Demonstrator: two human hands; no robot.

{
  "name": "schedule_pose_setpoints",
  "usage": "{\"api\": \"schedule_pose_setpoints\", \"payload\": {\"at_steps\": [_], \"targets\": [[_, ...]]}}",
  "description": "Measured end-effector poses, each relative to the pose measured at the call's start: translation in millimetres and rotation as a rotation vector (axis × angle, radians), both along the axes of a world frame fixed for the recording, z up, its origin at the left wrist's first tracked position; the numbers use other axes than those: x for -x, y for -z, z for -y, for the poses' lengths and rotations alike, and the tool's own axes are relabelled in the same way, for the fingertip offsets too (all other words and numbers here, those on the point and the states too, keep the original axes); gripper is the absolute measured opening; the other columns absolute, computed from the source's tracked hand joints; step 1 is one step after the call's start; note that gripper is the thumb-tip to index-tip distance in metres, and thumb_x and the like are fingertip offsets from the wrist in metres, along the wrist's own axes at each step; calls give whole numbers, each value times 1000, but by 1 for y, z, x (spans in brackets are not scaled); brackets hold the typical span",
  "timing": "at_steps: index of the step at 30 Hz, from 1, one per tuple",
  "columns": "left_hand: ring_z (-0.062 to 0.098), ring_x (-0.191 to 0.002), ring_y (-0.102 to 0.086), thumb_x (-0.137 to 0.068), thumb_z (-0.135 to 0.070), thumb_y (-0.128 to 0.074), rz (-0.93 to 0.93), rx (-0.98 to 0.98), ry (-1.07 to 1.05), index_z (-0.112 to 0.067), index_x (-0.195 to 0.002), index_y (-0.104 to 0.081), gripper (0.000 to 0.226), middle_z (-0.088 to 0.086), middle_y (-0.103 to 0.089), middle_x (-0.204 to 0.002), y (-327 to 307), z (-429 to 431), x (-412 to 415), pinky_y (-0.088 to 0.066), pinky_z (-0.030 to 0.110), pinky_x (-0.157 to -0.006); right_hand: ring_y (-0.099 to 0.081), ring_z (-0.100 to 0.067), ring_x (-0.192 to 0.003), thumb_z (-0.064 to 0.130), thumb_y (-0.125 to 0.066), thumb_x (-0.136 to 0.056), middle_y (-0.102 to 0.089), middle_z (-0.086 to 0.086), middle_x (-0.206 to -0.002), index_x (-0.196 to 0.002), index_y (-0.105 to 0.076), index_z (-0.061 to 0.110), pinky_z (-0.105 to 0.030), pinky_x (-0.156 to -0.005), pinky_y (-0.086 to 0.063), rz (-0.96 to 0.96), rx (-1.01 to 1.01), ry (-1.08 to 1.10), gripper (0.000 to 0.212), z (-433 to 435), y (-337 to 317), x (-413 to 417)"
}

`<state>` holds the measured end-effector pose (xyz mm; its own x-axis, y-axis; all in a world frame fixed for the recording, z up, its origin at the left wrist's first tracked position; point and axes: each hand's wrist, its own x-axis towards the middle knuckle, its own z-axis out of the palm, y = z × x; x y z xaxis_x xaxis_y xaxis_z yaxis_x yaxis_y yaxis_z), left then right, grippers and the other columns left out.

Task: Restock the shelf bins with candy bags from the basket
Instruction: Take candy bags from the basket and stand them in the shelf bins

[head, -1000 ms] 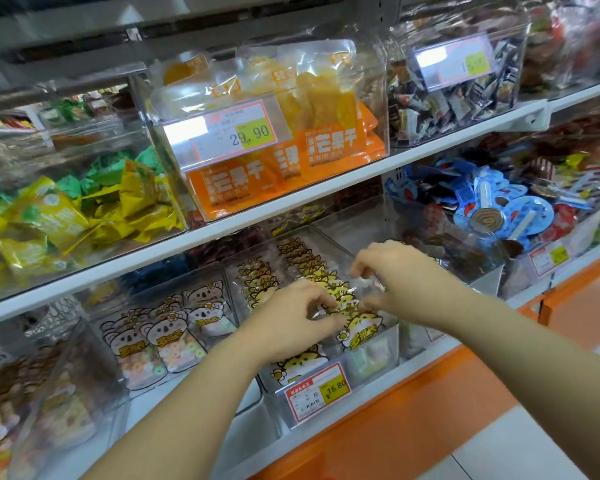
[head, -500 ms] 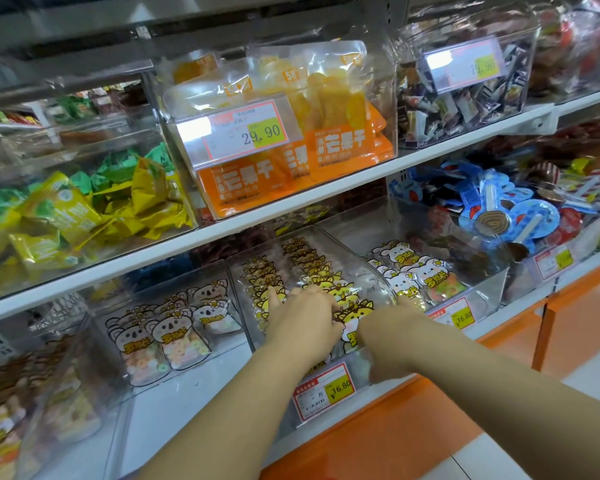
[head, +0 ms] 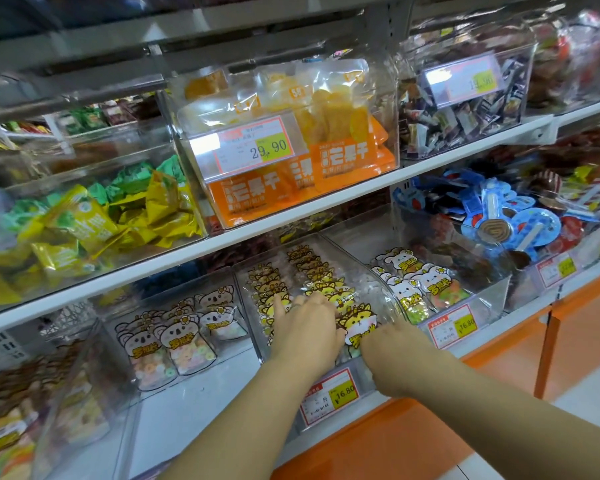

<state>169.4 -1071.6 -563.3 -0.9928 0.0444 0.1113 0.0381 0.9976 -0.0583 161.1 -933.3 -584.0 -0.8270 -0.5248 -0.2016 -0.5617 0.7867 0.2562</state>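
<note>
A clear middle shelf bin point(head: 378, 285) holds two rows of yellow cat-face candy bags point(head: 326, 289). My left hand point(head: 305, 330) lies inside the bin with fingers stretched forward, pressing on the bags in the left row. My right hand point(head: 392, 355) is at the bin's front right corner, right beside the front cat-face bag point(head: 359, 327). Its fingers bend down out of sight, so I cannot tell whether they grip anything. The basket is not in view.
The bin to the left holds koala-face candy bags point(head: 184, 337); the bin to the right holds white bear-face bags point(head: 430, 289). A 16.80 price tag point(head: 329, 396) fronts the middle bin. Above sits a mango-slice bin point(head: 291, 168); lollipops point(head: 499, 226) fill the right. An orange shelf base point(head: 413, 441) runs below.
Both hands have dropped from above the bin into it. The left now presses flat on the bags, and the right has moved to the front corner. The bear-face bags came into sight.
</note>
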Motion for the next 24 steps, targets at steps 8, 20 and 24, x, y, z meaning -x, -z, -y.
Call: {"api": "schedule_pose_setpoints", "payload": {"at_steps": [8, 20, 24], "targets": [[7, -133, -40, -94, -55, -56, -141, -329, 86, -45, -127, -53, 35, -22, -44, -137, -15, 33, -33, -7, 48, -123, -63, -28, -100, 21, -52, -94, -66, 0, -110, -118, -55, 32, -36, -77, -51, -102, 560, -10, 27, -12, -28, -27], [18, -152, -5, -101, -47, -47, -104, -95, 17, -44, -131, -56, 32, -11, -23, -160, 13, 61, -97, -5, 58, -121, -38, -26, -126, 22, -50, -94, -49, 0, -138, -144, -43, 29, -40, -99, -39, -139, 485, -50, 51, 3, 5, -61], [18, -148, -22, -99, -42, -52, -129, -189, 2, -44, -132, -54, 33, -9, -29, -158, 18, 68, -134, -11, 52, -121, -54, -27, -112, 23, -56, -91, -65, 0, -122, -124, -64, 23, -40, -93, -46, -87, 717, -170, 34, 17, 8, -101]]}}
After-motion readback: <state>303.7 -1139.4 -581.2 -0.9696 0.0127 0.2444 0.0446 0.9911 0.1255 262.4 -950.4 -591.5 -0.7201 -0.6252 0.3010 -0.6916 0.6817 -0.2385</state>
